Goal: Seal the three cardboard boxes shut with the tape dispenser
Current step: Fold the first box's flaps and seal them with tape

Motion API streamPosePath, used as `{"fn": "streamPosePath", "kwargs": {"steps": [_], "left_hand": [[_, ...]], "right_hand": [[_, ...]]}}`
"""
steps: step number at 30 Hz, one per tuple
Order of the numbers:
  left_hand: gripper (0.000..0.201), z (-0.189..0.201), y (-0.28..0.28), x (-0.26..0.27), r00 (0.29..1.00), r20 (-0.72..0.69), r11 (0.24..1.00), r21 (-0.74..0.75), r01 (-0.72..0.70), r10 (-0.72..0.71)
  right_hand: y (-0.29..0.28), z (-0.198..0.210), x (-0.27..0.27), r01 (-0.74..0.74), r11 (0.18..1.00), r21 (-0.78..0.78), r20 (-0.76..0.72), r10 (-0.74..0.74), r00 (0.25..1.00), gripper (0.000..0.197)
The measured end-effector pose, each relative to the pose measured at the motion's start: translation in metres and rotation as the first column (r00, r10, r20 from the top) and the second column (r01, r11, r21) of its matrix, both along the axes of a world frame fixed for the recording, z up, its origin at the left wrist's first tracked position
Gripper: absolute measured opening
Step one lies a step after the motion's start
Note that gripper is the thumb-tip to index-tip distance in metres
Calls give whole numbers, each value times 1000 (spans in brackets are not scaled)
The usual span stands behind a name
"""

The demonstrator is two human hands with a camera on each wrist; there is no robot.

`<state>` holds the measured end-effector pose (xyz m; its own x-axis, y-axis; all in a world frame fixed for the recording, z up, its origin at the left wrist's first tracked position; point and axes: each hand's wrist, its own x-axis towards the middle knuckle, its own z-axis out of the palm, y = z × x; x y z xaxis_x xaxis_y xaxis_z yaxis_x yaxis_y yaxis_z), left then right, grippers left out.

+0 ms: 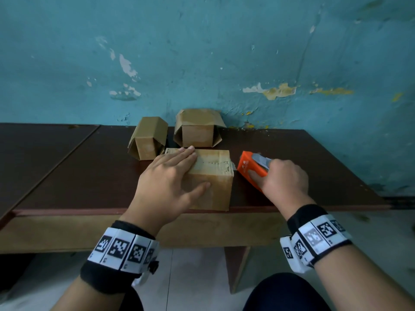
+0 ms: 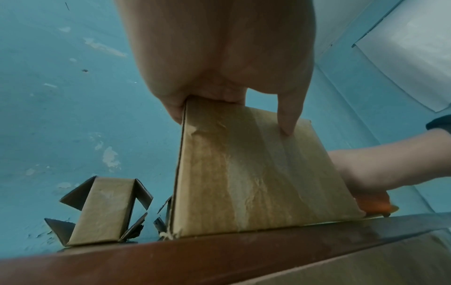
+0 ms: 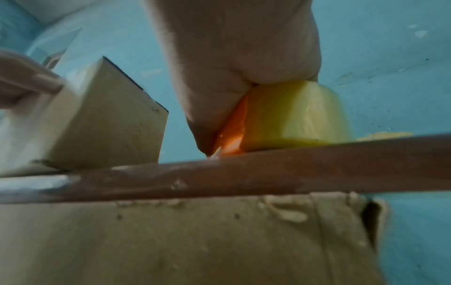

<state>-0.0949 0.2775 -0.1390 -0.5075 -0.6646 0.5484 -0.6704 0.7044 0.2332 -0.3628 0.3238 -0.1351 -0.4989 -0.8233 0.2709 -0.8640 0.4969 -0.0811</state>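
Note:
A taped cardboard box [image 1: 215, 176] [image 2: 244, 169] [image 3: 105, 119] stands at the table's front edge. My left hand [image 1: 170, 176] [image 2: 219, 57] lies flat on its top, fingers straight, thumb down the front face. To its right my right hand [image 1: 285, 182] [image 3: 231, 57] grips an orange tape dispenser [image 1: 249, 167] [image 3: 231, 131] with a yellowish tape roll [image 3: 292, 115], resting on the table just right of the box. Behind, two more boxes stand with their flaps spread open: a left one [image 1: 148, 138] [image 2: 102, 210] and a right one [image 1: 197, 129].
The dark brown table [image 1: 89, 171] [image 2: 219, 256] [image 3: 317, 164] runs against a peeling blue wall [image 1: 202, 52]. A second tabletop [image 1: 33, 149] adjoins on the left. My knees and a pale floor [image 1: 195, 281] show below the front edge.

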Motion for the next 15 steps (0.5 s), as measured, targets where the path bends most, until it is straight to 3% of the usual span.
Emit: {"fn": "streamPosePath", "kwargs": {"steps": [4,8,10,15], "left_hand": [[76,-1,0,0,1000,6,1000,-2,-6,6],[76,0,0,-1,1000,5,1000,-4,-5,5],[76,0,0,-1,1000,6,1000,-5,-3,3],[77,0,1,-1,1000,8,1000,-11,0,0]], "right_hand": [[0,1,-4,-50,998,-42,-15,50,999,43],[-8,3,-5,50,997,61,-80,-45,996,54],[-11,3,-4,80,993,85,-33,-78,996,55],[-2,8,7,95,995,-29,-21,-95,995,49]]}}
